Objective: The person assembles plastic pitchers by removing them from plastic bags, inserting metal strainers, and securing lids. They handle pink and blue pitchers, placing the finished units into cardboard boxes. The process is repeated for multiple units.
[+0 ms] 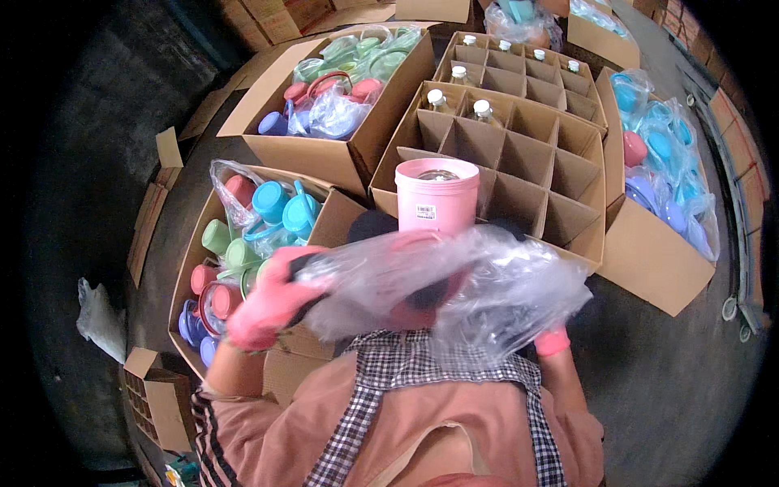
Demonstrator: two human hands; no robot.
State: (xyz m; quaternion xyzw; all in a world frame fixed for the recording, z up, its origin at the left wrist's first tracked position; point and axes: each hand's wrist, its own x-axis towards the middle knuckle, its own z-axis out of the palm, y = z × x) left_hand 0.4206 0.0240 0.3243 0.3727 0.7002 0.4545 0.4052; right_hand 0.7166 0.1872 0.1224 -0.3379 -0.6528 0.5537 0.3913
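My left hand (280,296), in a pink glove with a dark palm, is closed on the edge of a clear plastic bag (511,300). The crumpled bag spreads across my front and is blurred in places. It covers most of my right hand (553,341), leaving only the pink glove near the wrist in plain sight, so its fingers are hidden. Just beyond the bag, a pink plastic tub (436,203) stands upright with its top uncovered. Something shiny and round shows inside it, and a small white label is on its side. The bag hides its lower part.
A divided carton (527,158) with a few capped bottles stands ahead, another behind it. Cartons of colourful plastic ware stand at left (191,268), far left (312,158) and right (649,260). Another person (519,24) is at the far side. A small carton (166,406) sits lower left.
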